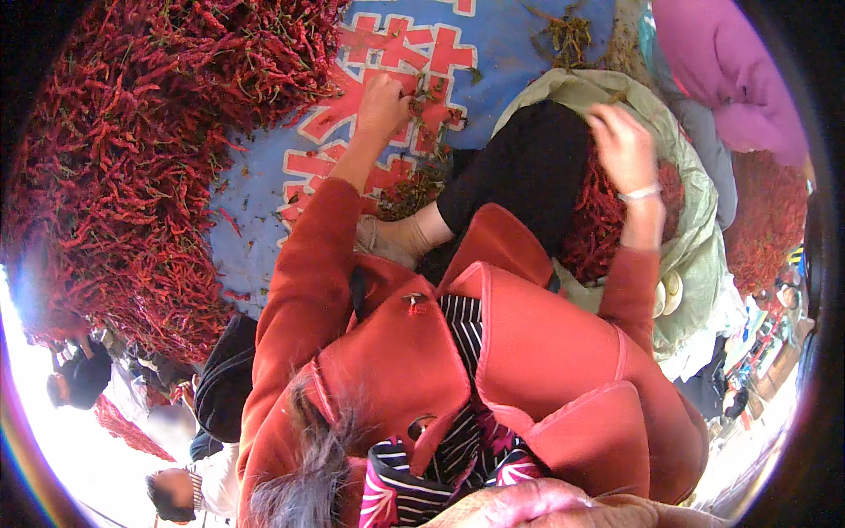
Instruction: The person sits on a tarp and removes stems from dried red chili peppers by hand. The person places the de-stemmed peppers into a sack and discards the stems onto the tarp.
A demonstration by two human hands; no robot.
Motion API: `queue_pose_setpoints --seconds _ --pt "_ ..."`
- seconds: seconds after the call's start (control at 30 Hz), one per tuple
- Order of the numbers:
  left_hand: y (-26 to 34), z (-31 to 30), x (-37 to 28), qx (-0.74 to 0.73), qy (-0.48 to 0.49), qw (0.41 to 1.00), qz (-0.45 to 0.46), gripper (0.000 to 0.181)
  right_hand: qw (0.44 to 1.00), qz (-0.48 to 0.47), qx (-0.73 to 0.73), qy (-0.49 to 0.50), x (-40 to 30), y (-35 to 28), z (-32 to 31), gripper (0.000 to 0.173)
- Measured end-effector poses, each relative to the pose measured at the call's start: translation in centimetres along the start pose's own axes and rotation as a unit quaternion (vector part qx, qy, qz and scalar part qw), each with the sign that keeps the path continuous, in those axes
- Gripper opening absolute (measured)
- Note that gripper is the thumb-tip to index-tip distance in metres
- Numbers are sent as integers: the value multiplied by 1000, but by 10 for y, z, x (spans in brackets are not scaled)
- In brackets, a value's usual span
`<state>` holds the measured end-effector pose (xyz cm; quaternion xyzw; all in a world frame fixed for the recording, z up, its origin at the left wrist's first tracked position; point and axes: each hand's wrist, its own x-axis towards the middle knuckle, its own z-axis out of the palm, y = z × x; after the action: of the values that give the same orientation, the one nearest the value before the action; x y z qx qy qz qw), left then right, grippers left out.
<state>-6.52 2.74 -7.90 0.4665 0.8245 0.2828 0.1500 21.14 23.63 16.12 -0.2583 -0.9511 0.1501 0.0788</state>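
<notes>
My left hand [383, 109] is curled low over a blue printed tarp [254, 198]. Bits of dry chili stem [426, 99] lie right by its fingers, and I cannot tell if any are held. On the right, blurred, my right hand [624, 152] hangs over an open woven sack [696, 191], with its fingers near my raised knee. Dried red chilies [597, 228] partly fill that sack. A white bracelet [639, 193] circles the right wrist. Whether the right fingers hold something is not clear.
A large heap of red chilies [132, 165] spreads along the left. Stem scraps [409, 191] gather by my shoe [389, 241], and another clump [568, 36] lies beyond the sack. A person in purple [729, 72] is close at the right; other people [86, 369] are at lower left.
</notes>
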Motion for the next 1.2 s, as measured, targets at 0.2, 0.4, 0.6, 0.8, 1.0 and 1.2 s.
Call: queue_pose_setpoints --seconds 0.2,0.4,0.6,0.8,1.0,1.2 --pt "67 -59 -39 -156 -20 987 -15 13 949 117 293 -9 17 -100 123 33" --pt "101 -94 -75 -57 -2 989 138 14 922 153 356 -18 -5 -116 164 22" --pt "115 -69 -60 -194 -105 967 129 11 925 118 356 67 -36 -71 140 20" --pt "169 -84 -58 -233 -91 961 120 13 837 203 509 -2 -46 -77 111 15" --pt "171 -90 -57 -240 -122 955 128 12 814 207 541 -52 -53 -73 93 12" --pt "122 -87 -62 -160 -173 958 164 15 814 232 532 -27 -70 -55 64 12"
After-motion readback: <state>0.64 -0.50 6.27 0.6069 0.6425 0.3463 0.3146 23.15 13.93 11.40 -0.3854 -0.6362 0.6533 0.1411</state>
